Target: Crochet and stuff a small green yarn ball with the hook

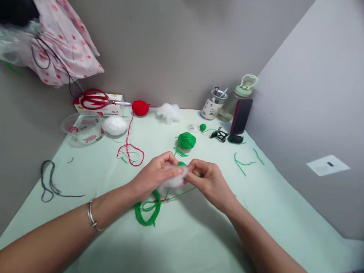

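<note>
Both hands meet over the middle of the pale green table. My left hand is closed around a wad of white stuffing. My right hand pinches the same wad from the right, its fingers pressed together. A small green knitted piece peeks out between the fingertips. Green yarn trails from the hands and loops on the table just below my left wrist. A silver bracelet circles my left wrist.
Behind the hands lie a green yarn ball, a red yarn ball with loose red thread, white stuffing tufts, a white ball, red scissors on a box, a plastic lid, a pen cup, a bottle, a phone.
</note>
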`<state>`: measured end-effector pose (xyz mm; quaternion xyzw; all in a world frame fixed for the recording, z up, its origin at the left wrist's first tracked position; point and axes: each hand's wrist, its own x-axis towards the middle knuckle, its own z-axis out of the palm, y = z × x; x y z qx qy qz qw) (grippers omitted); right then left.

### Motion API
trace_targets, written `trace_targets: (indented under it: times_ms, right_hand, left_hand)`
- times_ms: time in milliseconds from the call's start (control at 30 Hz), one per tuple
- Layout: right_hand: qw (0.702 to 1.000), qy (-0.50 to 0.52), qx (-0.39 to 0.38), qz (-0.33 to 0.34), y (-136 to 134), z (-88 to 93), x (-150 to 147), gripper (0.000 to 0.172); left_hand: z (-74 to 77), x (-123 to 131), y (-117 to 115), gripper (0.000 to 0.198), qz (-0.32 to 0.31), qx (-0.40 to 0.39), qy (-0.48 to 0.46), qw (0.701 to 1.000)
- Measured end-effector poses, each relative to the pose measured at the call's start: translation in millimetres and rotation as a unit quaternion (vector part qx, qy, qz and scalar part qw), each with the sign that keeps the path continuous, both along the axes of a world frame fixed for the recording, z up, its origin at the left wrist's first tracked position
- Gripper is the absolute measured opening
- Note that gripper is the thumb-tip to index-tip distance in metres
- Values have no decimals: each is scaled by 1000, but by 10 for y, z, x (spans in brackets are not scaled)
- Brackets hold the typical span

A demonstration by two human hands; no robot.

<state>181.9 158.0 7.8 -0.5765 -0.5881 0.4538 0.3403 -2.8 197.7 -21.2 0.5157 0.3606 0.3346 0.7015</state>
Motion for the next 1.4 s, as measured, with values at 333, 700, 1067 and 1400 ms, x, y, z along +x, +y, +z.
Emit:
trace_targets:
  times_ms: [333,700,1067,1400]
  right_hand:
    - [993,-99,66,5,-144,-39,-169,10]
    - [998,-56,42,-8,-43,-22,-23,17]
    - [986,-112,119,28,-86,-114,-87,17]
    - [967,245,58,39,-5,-25,45,29]
  left_hand:
    - [-21,85,-132,20,115,87,72,987]
    - [-50,20,-119,31,18,74,9,997]
    - [-156,69,-50,20,98,104,34,989]
    - [-185,59,-25,35,129,69,-23,989]
